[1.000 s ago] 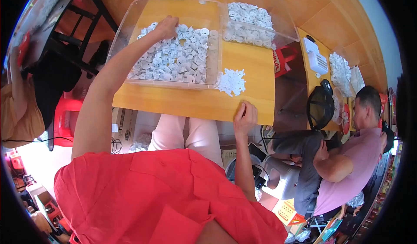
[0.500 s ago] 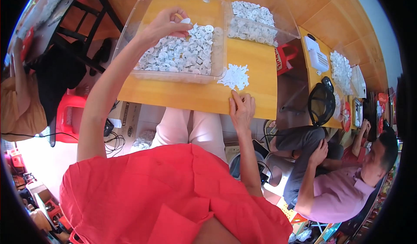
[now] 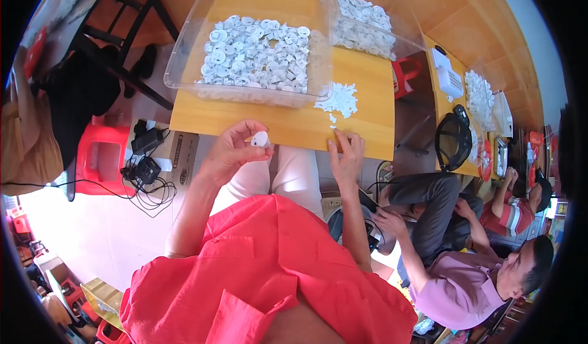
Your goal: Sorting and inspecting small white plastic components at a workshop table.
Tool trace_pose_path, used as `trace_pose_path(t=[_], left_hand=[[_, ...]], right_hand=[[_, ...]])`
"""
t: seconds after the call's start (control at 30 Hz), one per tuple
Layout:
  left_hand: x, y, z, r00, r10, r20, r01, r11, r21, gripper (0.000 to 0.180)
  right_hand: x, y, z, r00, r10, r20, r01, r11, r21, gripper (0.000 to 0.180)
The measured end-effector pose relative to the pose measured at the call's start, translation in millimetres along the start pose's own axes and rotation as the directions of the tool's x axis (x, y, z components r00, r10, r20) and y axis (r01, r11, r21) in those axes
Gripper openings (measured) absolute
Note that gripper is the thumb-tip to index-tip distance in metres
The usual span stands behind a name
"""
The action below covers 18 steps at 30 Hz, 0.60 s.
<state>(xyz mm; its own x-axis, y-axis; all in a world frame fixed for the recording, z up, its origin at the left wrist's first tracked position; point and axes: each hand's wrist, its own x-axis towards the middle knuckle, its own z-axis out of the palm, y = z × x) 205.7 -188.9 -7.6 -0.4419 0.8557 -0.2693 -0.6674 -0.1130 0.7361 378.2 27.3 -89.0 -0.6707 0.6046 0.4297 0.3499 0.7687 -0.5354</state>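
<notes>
A small white plastic disc (image 3: 260,139), judged light and rigid, is pinched at its rim by the left hand (image 3: 236,151); the right hand (image 3: 346,159), at 3 o'clock, rests released on the table (image 3: 367,111).

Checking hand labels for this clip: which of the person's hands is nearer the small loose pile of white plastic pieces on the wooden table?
Right hand, fingertips just below the small pile of white pieces; left hand is lower left, off the table edge.
</notes>
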Motion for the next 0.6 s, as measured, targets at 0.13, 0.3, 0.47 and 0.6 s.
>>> trace_pose_path(t=[0.13,0.3,0.47,0.6], left_hand=[[-4,-17,0,0.999,0.011,-0.044,-0.01,1.0,0.013,0.035],[-4,-20,1,0.993,0.003,-0.116,0.0,1.0,0.027,0.037],[0,-28,-4,0.995,0.041,-0.093,-0.033,0.996,0.084,0.04],[-3,-23,6,0.995,0.022,-0.096,-0.012,0.994,0.104,0.04]], right_hand=[[-6,-4,-4,0.995,-0.098,0.034,0.1,0.993,-0.069,0.031],[-13,7,-5,0.999,-0.018,-0.046,0.021,0.998,0.06,0.036],[-14,6,-11,1.0,-0.017,0.026,0.017,1.0,-0.005,0.04],[-11,2,-12,0.998,-0.016,0.064,0.02,0.998,-0.062,0.043]])
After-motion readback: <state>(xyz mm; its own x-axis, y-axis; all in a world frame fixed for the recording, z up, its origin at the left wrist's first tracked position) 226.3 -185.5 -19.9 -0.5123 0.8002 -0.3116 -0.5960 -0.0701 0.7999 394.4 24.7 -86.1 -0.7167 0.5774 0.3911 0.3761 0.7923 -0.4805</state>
